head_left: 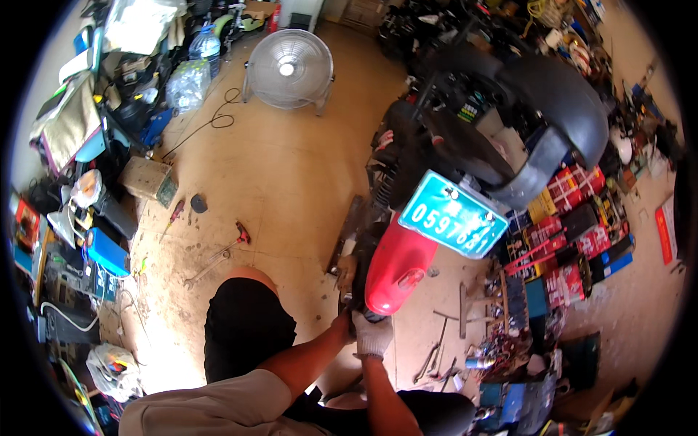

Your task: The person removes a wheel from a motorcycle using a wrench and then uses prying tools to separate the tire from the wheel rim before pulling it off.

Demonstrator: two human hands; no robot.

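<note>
A red rear fender (pixel 401 270) belongs to a partly stripped electric scooter (pixel 465 138), with a green-blue licence plate (pixel 454 215) fixed above it. At the fender's lower tip my right hand (pixel 373 336), in a pale knit work glove, presses against the dark tyre (pixel 373 317). Its fingers are mostly hidden by the wheel. Just left of it, my left hand (pixel 350 328) reaches in beside the wheel, close to brownish metal parts (pixel 347 275). Shadow and the wheel hide its fingers, so what it holds cannot be seen. The two hands are almost touching.
Wrenches and a red-handled tool (pixel 241 232) lie on the floor at left. Pliers (pixel 427 361) and other hand tools are at right. A round floor fan (pixel 289 69) stands ahead. Red boxes (pixel 567 283) and crowded parts line the right; a wooden block (pixel 147 180) sits left.
</note>
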